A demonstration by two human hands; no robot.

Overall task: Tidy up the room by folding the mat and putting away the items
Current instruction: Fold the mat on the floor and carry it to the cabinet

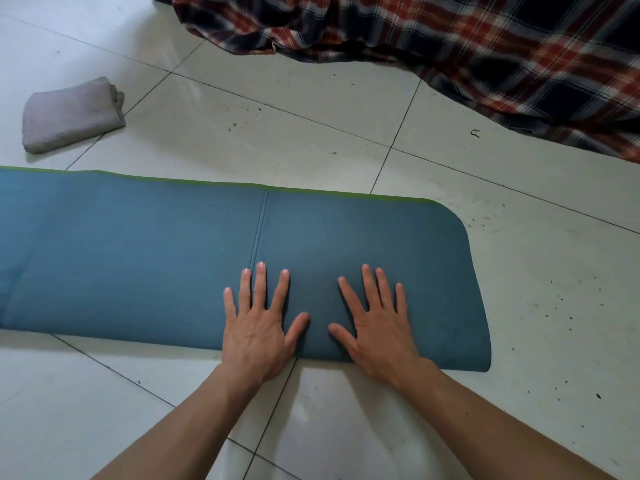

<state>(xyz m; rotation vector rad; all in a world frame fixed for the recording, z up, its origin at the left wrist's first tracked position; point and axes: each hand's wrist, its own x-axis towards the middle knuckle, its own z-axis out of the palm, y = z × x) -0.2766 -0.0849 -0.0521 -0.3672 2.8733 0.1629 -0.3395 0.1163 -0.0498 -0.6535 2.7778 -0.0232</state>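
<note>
White tiles make up the floor (329, 410) in the foreground, and both forearms reach out over them. The left hand (258, 327) and the right hand (375, 327) lie side by side, palms down, with fingers straight and spread. They press on the near edge of the blue mat (138, 254) toward its right end, and neither grasps anything.

The mat lies flat on the floor as a long band that runs off the left side of the view; its right end is rounded. A thin green strip (173, 180) shows along its far edge, which suggests the mat is already doubled lengthwise with its other face underneath. A crease (261, 223) crosses the mat from near to far, just past the left fingertips.

The step in hand looks like flattening that first fold. The next move would likely call for lifting the palms, taking the right end and carrying it over toward the crease with the edges matched, then pressing again. The mat looks springy and may open up.

Farther off, toward the floor's far left corner, sits a folded grey cloth (72, 116), well apart from the mat. A plaid blanket (450, 39) sprawls across the far right. Both are probably items still to be put away.
</note>
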